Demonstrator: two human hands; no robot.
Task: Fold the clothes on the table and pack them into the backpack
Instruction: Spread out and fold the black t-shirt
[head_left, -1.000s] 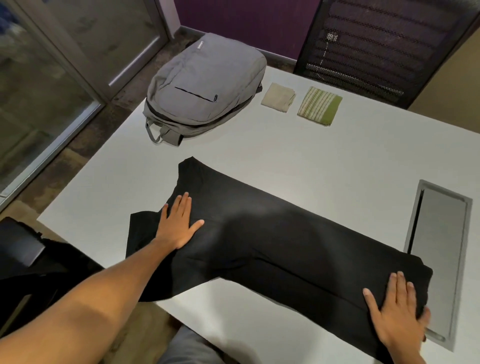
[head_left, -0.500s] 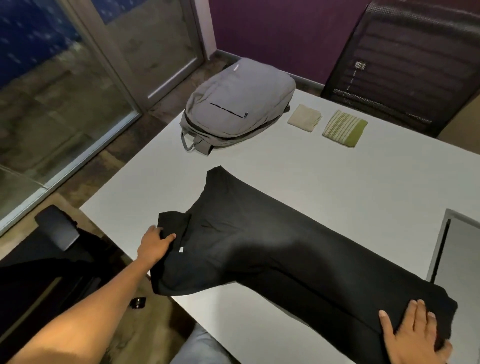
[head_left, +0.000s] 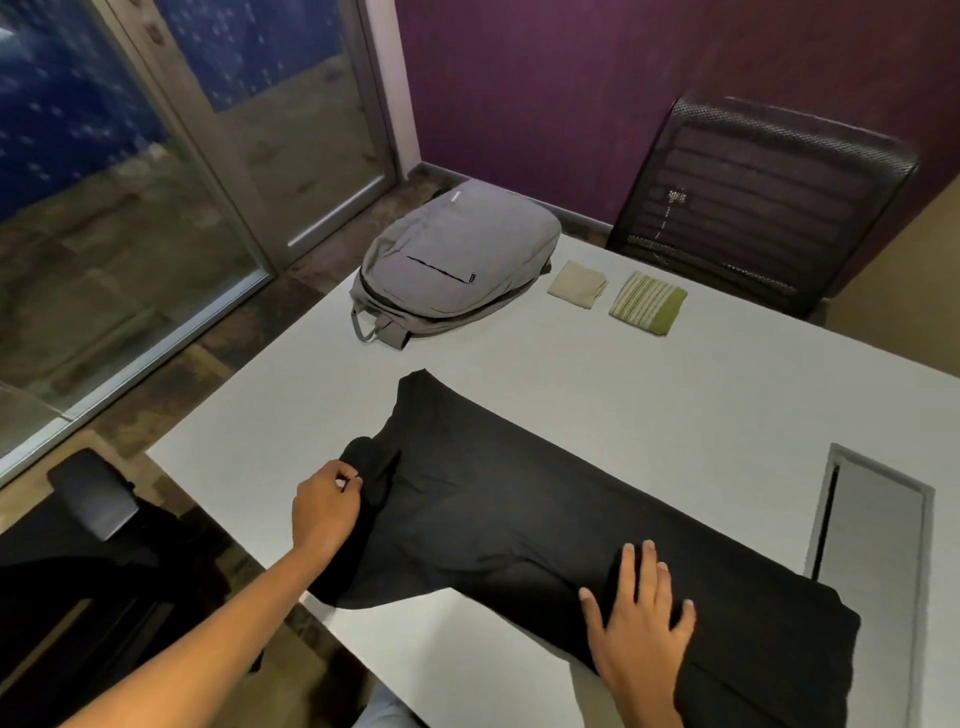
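The grey backpack (head_left: 452, 270) lay zipped on the white desk (head_left: 675, 389). The left hand (head_left: 324, 506) pinched the black garment (head_left: 545, 519) in a narrow grip; the right hand (head_left: 641, 618) pressed it flat, near two folded cloths (head_left: 618, 293).

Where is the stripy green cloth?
In the head view, the folded striped green cloth lies at the table's far side, right of the beige cloth, before the black chair.
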